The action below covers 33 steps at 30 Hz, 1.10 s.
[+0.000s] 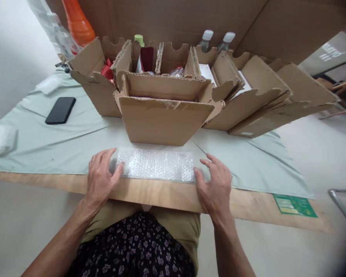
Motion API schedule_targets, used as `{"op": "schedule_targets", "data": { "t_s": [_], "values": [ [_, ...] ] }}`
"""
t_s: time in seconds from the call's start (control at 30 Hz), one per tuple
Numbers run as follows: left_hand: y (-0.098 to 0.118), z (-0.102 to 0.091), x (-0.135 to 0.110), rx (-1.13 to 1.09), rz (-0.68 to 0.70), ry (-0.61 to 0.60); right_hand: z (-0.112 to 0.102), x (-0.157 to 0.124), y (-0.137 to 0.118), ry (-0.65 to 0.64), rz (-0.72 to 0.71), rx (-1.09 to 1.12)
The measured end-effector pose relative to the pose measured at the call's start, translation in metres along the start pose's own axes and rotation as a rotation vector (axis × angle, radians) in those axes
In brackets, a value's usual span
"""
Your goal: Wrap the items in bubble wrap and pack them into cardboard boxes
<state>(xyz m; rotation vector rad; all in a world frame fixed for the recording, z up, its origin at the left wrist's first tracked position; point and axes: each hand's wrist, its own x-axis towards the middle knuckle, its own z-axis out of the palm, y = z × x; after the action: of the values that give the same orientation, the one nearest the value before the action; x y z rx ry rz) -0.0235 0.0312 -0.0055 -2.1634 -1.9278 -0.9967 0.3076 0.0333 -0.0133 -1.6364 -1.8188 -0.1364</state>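
Observation:
A flat strip of clear bubble wrap (157,164) lies lengthwise along the front of the cloth-covered table, close to its wooden edge. My left hand (103,171) is at the strip's left end, fingers apart, with the thumb over or against its corner. At the right end is my right hand (215,177), its fingers spread and the thumb close to the edge of the strip. Neither hand grips the wrap. Just behind the strip stands a cardboard box (167,121) with an open top; what it holds is mostly hidden.
Several open cardboard bins (96,90) form a row at the back. A black phone (60,110) lies at left, near a bubble-wrap roll (1,139) and a smaller bubble-wrapped piece (49,84). An orange bottle (78,25) and white-capped bottles (207,40) stand behind. A green card (294,205) is at right.

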Motion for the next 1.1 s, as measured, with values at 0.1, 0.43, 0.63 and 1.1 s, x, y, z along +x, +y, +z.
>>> {"op": "schedule_targets", "data": {
  "t_s": [0.1,0.43,0.63,1.1],
  "values": [
    [0.016,0.002,0.008,-0.034,0.167,-0.047,0.005,0.012,-0.039,-0.107,-0.160,0.090],
    [0.008,0.029,0.007,-0.009,0.298,-0.357,0.040,0.007,-0.049,-0.505,-0.299,0.018],
    [0.007,0.032,0.005,-0.044,0.285,-0.339,0.005,-0.005,0.017,-0.370,-0.085,-0.103],
    [-0.020,0.024,0.000,0.085,-0.164,-0.176,0.033,0.035,0.017,-0.337,-0.039,0.014]
  ]
}}
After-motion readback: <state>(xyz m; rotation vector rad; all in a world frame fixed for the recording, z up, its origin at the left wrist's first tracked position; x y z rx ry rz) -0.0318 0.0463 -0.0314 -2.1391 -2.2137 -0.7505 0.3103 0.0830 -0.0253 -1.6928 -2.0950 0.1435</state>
